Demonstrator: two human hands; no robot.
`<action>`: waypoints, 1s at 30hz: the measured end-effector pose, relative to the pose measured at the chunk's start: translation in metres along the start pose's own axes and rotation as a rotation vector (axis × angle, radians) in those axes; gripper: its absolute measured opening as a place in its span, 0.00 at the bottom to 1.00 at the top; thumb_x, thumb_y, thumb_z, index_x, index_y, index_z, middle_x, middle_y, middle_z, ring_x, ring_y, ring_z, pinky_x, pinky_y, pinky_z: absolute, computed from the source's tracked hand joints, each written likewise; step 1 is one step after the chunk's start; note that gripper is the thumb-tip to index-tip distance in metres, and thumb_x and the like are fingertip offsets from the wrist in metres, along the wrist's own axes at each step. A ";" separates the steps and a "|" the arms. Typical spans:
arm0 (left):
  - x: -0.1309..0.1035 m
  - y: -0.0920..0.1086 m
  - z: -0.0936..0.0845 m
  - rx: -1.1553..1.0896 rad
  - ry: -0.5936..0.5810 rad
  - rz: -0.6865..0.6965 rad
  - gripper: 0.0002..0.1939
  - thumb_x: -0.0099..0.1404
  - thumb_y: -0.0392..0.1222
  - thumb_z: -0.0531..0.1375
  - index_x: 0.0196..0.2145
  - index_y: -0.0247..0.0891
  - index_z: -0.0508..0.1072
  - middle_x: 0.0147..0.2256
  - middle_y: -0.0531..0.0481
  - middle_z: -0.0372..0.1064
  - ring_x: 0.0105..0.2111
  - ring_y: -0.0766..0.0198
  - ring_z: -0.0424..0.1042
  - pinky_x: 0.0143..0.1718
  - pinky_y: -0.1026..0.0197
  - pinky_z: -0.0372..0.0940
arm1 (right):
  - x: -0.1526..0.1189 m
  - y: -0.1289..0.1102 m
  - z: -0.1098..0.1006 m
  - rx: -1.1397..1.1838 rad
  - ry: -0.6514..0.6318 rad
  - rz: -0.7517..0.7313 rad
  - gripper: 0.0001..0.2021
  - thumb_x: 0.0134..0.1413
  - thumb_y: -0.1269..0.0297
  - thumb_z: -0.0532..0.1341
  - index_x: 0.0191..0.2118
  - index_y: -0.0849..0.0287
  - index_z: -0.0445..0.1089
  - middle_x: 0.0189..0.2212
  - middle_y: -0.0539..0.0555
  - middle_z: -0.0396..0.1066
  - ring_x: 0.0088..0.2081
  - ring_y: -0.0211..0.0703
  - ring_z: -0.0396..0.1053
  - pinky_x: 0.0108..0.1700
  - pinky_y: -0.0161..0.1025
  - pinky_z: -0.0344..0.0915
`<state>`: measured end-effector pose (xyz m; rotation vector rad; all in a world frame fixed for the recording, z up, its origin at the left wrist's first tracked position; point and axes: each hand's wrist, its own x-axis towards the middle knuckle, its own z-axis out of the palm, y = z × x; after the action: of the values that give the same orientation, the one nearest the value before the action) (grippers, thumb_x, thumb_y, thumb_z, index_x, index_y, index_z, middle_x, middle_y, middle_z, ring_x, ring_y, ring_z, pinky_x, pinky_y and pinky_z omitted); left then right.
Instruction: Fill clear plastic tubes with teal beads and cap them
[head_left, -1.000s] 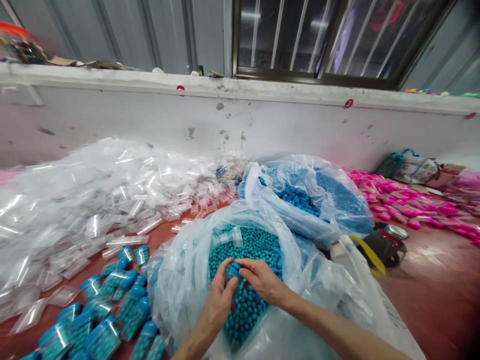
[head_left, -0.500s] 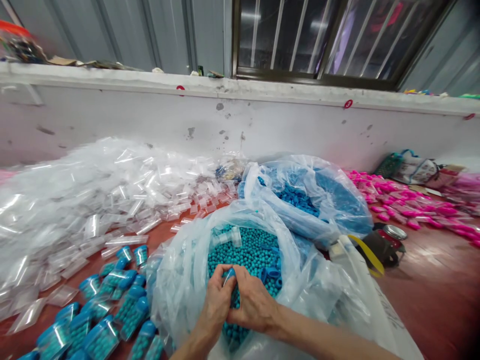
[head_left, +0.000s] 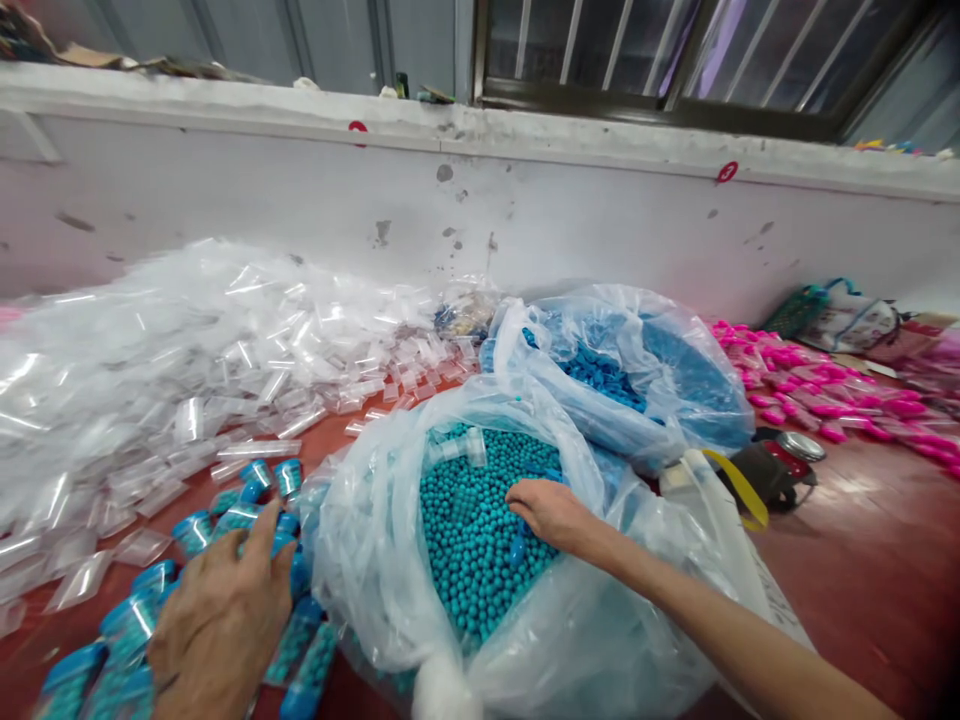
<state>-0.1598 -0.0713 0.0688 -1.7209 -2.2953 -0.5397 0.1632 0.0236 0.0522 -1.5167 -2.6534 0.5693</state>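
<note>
My left hand (head_left: 221,610) is over the filled clear tubes with blue caps (head_left: 300,635) on the left. Its fingers are apart, and I see nothing held in it. My right hand (head_left: 546,508) is over an open plastic bag (head_left: 367,540) full of teal beads (head_left: 476,560), close to the loose blue caps in it. Its fingers are bent together; anything between them is hidden. A clear empty tube (head_left: 457,447) lies on the beads at the far side of the bag.
A large heap of clear empty tubes (head_left: 225,350) spreads at the back left. Behind the bead bag stands a second bag (head_left: 675,400) with blue caps (head_left: 600,375). Pink pieces (head_left: 817,385) lie to the right, near a dark object with a yellow strap (head_left: 739,490).
My hands were together over the beads around a blue-capped tube. The left has moved left to the filled tubes; the right has moved right, toward the loose caps. The view has tilted down.
</note>
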 end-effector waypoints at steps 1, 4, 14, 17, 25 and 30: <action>-0.001 0.009 0.000 -0.060 0.029 0.016 0.25 0.60 0.51 0.44 0.48 0.36 0.67 0.36 0.39 0.69 0.36 0.49 0.67 0.36 0.51 0.62 | -0.001 -0.001 0.001 -0.042 -0.008 -0.008 0.11 0.57 0.70 0.50 0.36 0.58 0.70 0.35 0.53 0.71 0.39 0.41 0.66 0.39 0.34 0.56; -0.004 0.060 0.015 -0.542 -0.270 0.072 0.22 0.60 0.50 0.46 0.46 0.38 0.67 0.32 0.47 0.70 0.29 0.60 0.69 0.32 0.60 0.64 | -0.006 -0.008 0.007 -0.192 -0.053 -0.107 0.11 0.55 0.72 0.50 0.35 0.58 0.69 0.33 0.54 0.70 0.38 0.42 0.65 0.38 0.36 0.56; 0.012 0.145 0.110 -0.410 -0.670 -0.079 0.22 0.60 0.43 0.51 0.50 0.29 0.61 0.45 0.37 0.67 0.47 0.53 0.66 0.45 0.58 0.58 | -0.009 -0.003 -0.012 -0.306 -0.040 0.230 0.15 0.59 0.58 0.49 0.37 0.61 0.69 0.33 0.58 0.72 0.38 0.45 0.68 0.36 0.37 0.58; 0.010 0.148 0.113 -0.368 -0.663 -0.054 0.19 0.59 0.44 0.52 0.46 0.34 0.64 0.44 0.39 0.67 0.45 0.53 0.66 0.44 0.57 0.58 | -0.005 -0.009 -0.004 -0.343 -0.082 0.269 0.17 0.56 0.55 0.52 0.32 0.62 0.71 0.29 0.59 0.73 0.35 0.46 0.70 0.35 0.36 0.58; -0.004 0.156 0.109 -0.374 -0.594 0.059 0.11 0.60 0.38 0.51 0.41 0.35 0.64 0.41 0.43 0.64 0.43 0.59 0.65 0.44 0.62 0.56 | -0.027 -0.018 0.050 -0.393 0.108 -0.098 0.13 0.55 0.73 0.50 0.45 0.63 0.63 0.41 0.61 0.70 0.42 0.48 0.67 0.40 0.39 0.59; -0.001 0.153 0.112 -0.496 -0.625 0.113 0.06 0.59 0.36 0.51 0.36 0.38 0.62 0.35 0.47 0.67 0.39 0.60 0.67 0.41 0.62 0.57 | 0.002 -0.005 0.024 -0.222 -0.004 0.167 0.10 0.55 0.68 0.54 0.43 0.61 0.60 0.31 0.57 0.72 0.34 0.45 0.70 0.31 0.34 0.58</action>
<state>-0.0083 0.0119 -0.0092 -2.5395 -2.5820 -0.6626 0.1530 0.0153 0.0310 -1.8084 -2.6864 0.2906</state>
